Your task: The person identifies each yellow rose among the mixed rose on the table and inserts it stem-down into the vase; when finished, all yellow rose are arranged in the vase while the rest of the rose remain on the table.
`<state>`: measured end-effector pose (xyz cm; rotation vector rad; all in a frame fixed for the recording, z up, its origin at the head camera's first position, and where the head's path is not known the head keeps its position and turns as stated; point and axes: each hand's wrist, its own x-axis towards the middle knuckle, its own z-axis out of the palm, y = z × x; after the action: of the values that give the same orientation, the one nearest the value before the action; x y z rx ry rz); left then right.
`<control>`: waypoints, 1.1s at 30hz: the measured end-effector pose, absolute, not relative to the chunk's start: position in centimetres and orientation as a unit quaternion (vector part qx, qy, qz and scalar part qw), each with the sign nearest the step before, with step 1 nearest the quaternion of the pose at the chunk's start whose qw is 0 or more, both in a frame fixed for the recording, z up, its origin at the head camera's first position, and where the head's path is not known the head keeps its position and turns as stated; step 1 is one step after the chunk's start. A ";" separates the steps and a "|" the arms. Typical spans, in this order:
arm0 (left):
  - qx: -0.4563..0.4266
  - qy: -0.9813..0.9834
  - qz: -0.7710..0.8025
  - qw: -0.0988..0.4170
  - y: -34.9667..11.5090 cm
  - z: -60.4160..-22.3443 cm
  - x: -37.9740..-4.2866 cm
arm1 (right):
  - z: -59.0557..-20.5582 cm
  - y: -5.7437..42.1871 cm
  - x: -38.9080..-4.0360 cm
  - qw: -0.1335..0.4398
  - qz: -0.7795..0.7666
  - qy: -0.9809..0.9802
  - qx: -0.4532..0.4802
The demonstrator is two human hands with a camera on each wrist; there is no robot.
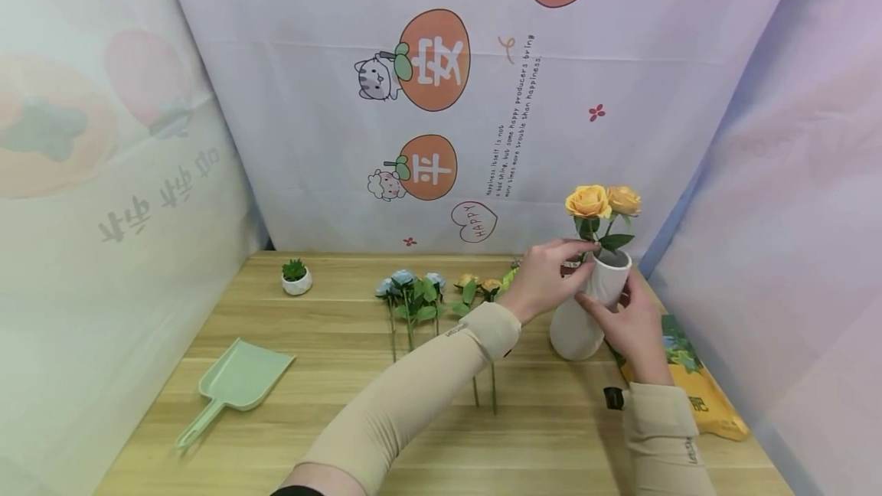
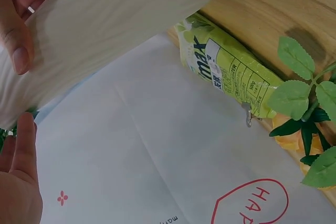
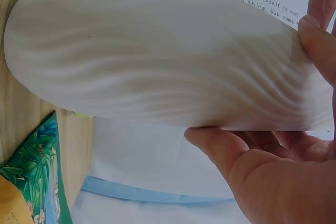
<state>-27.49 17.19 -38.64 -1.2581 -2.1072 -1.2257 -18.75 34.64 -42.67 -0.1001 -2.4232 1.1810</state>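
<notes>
A white ribbed vase (image 1: 577, 327) leans to the right in the head view, its base low over the table. My right hand (image 1: 630, 324) grips its upper part, thumb on the near side and fingers round the far side. Out of the mouth rise two yellow roses (image 1: 588, 202) with dark green leaves. My left hand (image 1: 551, 274) is at the rim, where thumb and fingertips pinch the left rose by its stem, just under the leaves. The right wrist view shows the vase's rippled side (image 3: 147, 61) lying across the picture, with my right thumb (image 3: 215, 145) against its edge.
Blue roses (image 1: 403, 279) and more yellow roses (image 1: 491, 287) lie on the table left of the vase. A lime-green bag (image 2: 231, 69) stands behind them. An orange and green bag (image 1: 710, 396) lies at right. A green dustpan (image 1: 244, 375) and a small potted succulent (image 1: 297, 280) are at left.
</notes>
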 end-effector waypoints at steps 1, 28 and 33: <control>-0.451 -0.751 -0.440 0.197 17.2 -38.7 -27.5 | -42.7 34.6 -18.8 0.220 0.428 -0.876 -0.036; -0.432 -0.753 -0.463 0.177 14.8 -39.6 -27.7 | -42.8 34.7 -19.0 0.225 0.437 -0.870 -0.036; -0.437 -0.750 -0.462 0.179 14.2 -39.9 -27.9 | -42.8 34.6 -18.9 0.228 0.437 -0.869 -0.038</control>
<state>-27.88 14.24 -39.88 -1.2365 -2.1219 -1.3076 -18.94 34.64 -42.84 -0.1052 -2.3940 1.2027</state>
